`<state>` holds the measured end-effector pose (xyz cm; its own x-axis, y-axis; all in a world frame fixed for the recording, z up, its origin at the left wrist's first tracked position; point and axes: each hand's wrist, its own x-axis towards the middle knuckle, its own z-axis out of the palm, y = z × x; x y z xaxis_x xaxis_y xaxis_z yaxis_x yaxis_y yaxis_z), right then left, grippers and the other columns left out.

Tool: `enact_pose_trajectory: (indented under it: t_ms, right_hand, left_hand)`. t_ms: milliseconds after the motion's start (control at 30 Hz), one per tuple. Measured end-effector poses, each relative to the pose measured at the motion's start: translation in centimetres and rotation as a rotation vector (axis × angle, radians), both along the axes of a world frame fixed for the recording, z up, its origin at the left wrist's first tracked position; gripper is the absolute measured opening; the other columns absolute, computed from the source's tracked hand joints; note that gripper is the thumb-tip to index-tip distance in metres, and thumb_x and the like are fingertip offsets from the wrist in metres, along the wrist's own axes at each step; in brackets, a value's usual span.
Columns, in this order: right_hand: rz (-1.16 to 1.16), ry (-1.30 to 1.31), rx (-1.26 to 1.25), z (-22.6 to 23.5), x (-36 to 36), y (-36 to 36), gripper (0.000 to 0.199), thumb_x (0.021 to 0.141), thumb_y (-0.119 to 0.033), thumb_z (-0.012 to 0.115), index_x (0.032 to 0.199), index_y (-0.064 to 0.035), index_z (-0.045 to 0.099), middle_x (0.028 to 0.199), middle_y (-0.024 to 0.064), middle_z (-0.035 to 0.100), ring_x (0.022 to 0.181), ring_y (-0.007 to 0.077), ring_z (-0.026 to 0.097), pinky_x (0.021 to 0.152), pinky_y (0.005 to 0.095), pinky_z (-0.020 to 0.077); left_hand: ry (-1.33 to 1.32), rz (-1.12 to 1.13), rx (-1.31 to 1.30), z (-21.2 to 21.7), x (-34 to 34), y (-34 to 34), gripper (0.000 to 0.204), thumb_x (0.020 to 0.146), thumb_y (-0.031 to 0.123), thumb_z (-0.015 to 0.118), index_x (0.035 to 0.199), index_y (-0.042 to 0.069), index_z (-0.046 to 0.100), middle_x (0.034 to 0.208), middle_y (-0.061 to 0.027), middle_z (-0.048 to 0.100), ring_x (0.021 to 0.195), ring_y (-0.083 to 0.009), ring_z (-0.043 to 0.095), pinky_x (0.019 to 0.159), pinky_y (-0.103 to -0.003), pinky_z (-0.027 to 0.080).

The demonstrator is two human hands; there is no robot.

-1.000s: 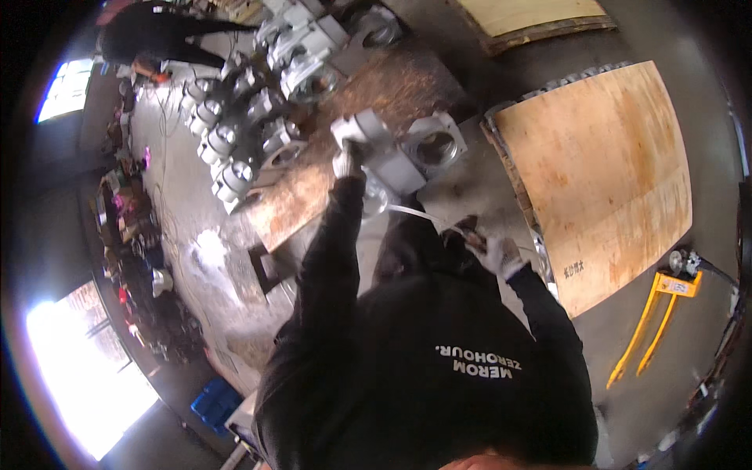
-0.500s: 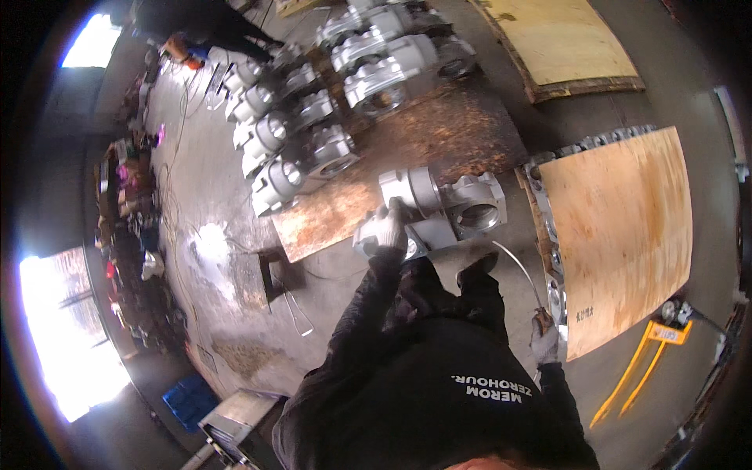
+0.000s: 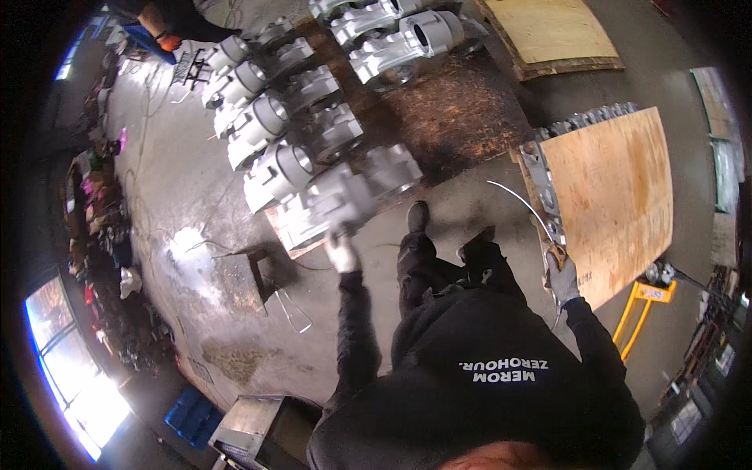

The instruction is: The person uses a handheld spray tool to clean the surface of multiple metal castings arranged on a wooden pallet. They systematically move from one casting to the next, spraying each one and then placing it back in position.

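My left hand [image 3: 342,252], in a pale work glove, has its fingers at the near edge of a blurred silver metal casting [image 3: 338,200] and grips it there. The casting lies across the near left corner of a stained wooden board [image 3: 439,129], beside a row of similar castings [image 3: 282,174]. Over on the right, my gloved right hand [image 3: 562,283] is closed around a thin pale curved strip [image 3: 518,197], with a brownish part [image 3: 558,254] showing at the fingers. What that brownish part is, I cannot make out.
A plywood sheet [image 3: 615,207] tops a stack of metal parts at right, with a yellow handle frame [image 3: 636,309] below it. Another wooden board [image 3: 552,35] lies far right. A dark metal stand [image 3: 257,274] is left of my legs. At far left, a co-worker's hand [image 3: 168,41] shows.
My left hand and the casting have moved left, from in front of my legs to the board's corner. My right hand, still holding the strip, has moved away from me.
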<state>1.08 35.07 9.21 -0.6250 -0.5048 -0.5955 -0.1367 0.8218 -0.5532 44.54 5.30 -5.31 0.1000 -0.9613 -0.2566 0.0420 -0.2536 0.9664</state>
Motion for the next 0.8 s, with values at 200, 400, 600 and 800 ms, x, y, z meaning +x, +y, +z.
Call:
enact_pose_trajectory:
  t_ms: [200,400,600,800]
  right_hand:
    - [-0.087,0.063,0.001,0.3,1.0,-0.3,0.03,0.099,-0.026,0.061,0.12,-0.0047,0.059,0.063,0.0011,0.054,0.047,0.0089,0.055,0.04,0.0271,0.043]
    - [0.018,0.013,-0.03,-1.4,1.7,-2.1,0.028,0.097,-0.024,0.063,0.116,-0.0024,0.062,0.069,0.005,0.06,0.053,0.0134,0.061,0.048,0.0291,0.0485]
    - [0.342,0.18,-0.322,-0.4,4.6,-5.9,0.025,0.093,-0.018,0.068,0.113,-0.0023,0.067,0.112,0.0117,0.072,0.104,0.0228,0.068,0.093,0.0346,0.0505]
    - [0.446,0.171,-0.242,-1.0,11.0,-10.9,0.023,0.092,-0.021,0.069,0.106,-0.0024,0.068,0.102,0.0139,0.073,0.097,0.0264,0.071,0.081,0.0371,0.0535]
  left_hand:
    - [-0.029,-0.29,0.104,0.5,8.0,-0.1,0.036,0.105,0.03,0.051,0.122,-0.002,0.056,0.108,-0.0081,0.065,0.096,-0.0156,0.06,0.089,-0.031,0.047]
    - [-0.069,-0.094,0.156,0.5,6.4,4.4,0.047,0.101,0.02,0.059,0.138,-0.004,0.044,0.112,-0.009,0.062,0.099,-0.0143,0.056,0.085,-0.027,0.047]
    - [0.38,-0.128,0.483,-1.6,5.7,-4.4,0.041,0.097,0.04,0.06,0.117,0.004,0.061,0.093,-0.0046,0.06,0.075,-0.0159,0.058,0.067,-0.031,0.051]
    - [0.752,-0.014,0.6,-4.6,4.0,-9.8,0.043,0.092,0.04,0.063,0.12,0.008,0.061,0.093,-0.0049,0.066,0.082,-0.0228,0.064,0.077,-0.037,0.054]
